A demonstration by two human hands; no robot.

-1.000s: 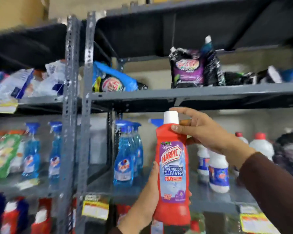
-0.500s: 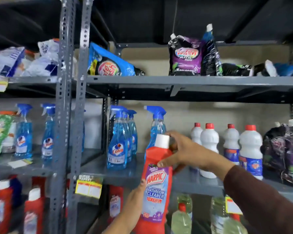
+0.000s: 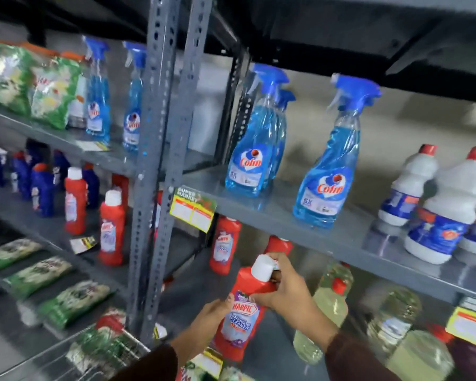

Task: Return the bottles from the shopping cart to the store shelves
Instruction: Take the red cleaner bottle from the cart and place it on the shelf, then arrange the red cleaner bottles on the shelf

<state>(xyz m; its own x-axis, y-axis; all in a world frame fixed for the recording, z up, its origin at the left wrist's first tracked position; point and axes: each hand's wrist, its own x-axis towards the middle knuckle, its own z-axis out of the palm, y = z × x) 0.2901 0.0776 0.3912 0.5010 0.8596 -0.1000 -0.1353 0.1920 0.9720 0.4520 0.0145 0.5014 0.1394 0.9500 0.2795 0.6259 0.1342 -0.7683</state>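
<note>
I hold a red Harpic bathroom cleaner bottle (image 3: 243,312) with a white cap, tilted, in front of the lower grey shelf (image 3: 275,350). My left hand (image 3: 212,316) grips its labelled body from the left. My right hand (image 3: 285,287) wraps its neck just below the cap. Two matching red Harpic bottles (image 3: 224,244) stand at the back of that same shelf. The wire shopping cart (image 3: 66,356) shows at the bottom left with green packets in it.
Blue Colin spray bottles (image 3: 327,166) and white bottles with red caps (image 3: 448,210) stand on the shelf above. Pale yellow liquid bottles (image 3: 331,303) sit right of my hands. Grey perforated uprights (image 3: 160,171) divide the racks; more red and blue bottles (image 3: 74,199) stand to the left.
The bottle has come down from the spray-bottle shelf level to the shelf below, both hands still on it. My view has tilted down and left, bringing the cart into sight.
</note>
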